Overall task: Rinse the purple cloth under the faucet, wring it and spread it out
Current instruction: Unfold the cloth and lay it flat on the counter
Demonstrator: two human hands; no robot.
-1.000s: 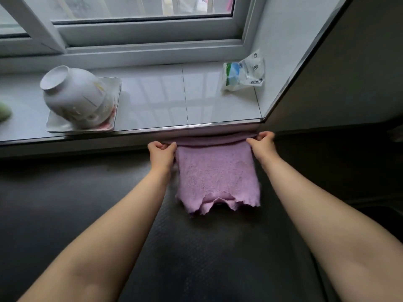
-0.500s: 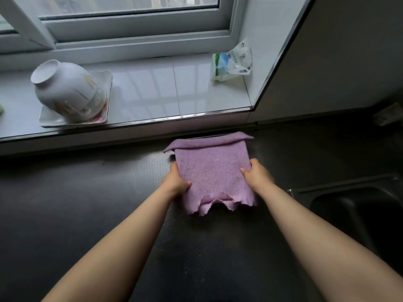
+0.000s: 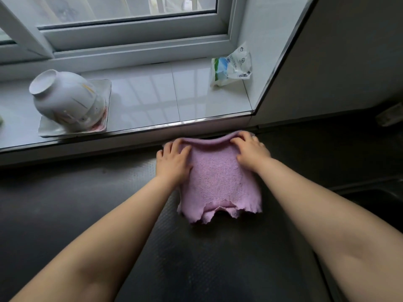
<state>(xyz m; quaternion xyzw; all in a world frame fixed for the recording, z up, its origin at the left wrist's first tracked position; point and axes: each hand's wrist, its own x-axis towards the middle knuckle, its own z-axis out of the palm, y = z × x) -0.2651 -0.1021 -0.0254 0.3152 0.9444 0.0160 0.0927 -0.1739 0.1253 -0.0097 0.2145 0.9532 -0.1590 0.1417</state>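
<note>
Pressing flat with fingers apart, the left hand [image 3: 173, 161] and the right hand [image 3: 250, 150] lay on the far corners of the purple cloth [image 3: 220, 184], whose folded far edge could stay doubled if they slid off unevenly.

text: we can read none | plastic packet [image 3: 231, 69] on the windowsill [image 3: 152, 101]: we see small black print and round symbols, too tiny and blurred to make out | brands, numbers: none legible to us
</note>
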